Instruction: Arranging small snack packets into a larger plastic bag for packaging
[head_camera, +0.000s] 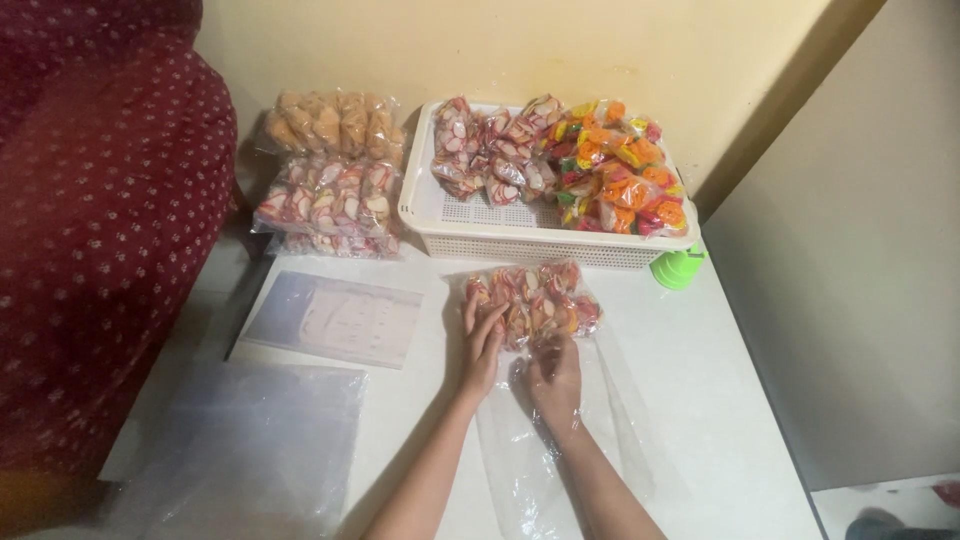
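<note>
A large clear plastic bag (560, 440) was observed lying flat on the white counter (720, 420), its closed end holding a cluster of small snack packets (532, 300) in red, white and yellow. The left hand (483, 345) was laid against the outside of the bag, fingers extended and together, touching the left edge of the packet cluster. The right hand (556, 380) was seen inside the bag, under the film, fingers loosely spread just below the packets; nothing was pinched. Behind the packets a white perforated basket (480, 225) held further packets, red-white on the left and orange-yellow on the right. Stacked filled bags (330, 180) were noted left of the basket.
</note>
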